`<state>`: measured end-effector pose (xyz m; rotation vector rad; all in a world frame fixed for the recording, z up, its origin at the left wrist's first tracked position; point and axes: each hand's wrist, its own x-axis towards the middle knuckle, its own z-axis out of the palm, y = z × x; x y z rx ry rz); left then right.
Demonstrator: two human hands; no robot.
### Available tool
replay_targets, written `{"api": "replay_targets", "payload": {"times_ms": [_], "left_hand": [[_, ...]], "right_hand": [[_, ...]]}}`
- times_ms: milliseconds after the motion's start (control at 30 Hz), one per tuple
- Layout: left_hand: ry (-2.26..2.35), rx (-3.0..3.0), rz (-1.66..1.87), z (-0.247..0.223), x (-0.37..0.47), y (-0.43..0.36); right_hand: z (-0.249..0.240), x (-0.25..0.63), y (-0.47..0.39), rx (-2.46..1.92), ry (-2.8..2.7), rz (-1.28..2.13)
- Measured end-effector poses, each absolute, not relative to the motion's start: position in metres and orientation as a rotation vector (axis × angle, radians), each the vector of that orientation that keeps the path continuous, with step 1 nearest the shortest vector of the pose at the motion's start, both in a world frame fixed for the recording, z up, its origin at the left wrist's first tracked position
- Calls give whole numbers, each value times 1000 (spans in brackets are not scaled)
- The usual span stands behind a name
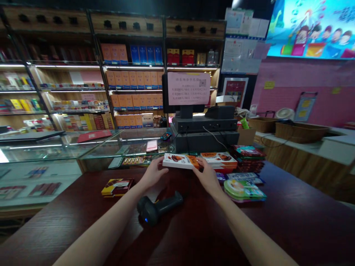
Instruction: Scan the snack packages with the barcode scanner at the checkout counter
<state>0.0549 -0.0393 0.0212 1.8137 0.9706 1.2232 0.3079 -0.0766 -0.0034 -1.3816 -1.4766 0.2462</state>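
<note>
Between my two hands is a flat white and orange snack box (179, 161), gripped at its ends a little above the dark counter. My left hand (155, 170) closes on its left end, and my right hand (205, 171) holds the right end. Just right of it, a similar orange and white box (220, 159) lies on another. Nearer to me, a black handheld barcode scanner (158, 210) lies on its side with a blue light showing. A small stack of yellow and brown packets (117, 187) sits left of my left forearm.
Green packets (244, 190), purple packets (249, 178) and a stack of dark red packets (248, 157) lie on the right of the counter (294, 218). Behind stand a cash register (205, 127) and a glass display case (97, 151). Stocked shelves (133, 79) line the back wall.
</note>
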Motion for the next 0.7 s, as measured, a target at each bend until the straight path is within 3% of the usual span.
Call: {"api": "replay_targets", "payload": {"times_ms": [700], "left_hand": [[1276,1780,1397,-19,-30,-49]], "right_hand": [[-24,226,-59,-1385,-1604,346]]}}
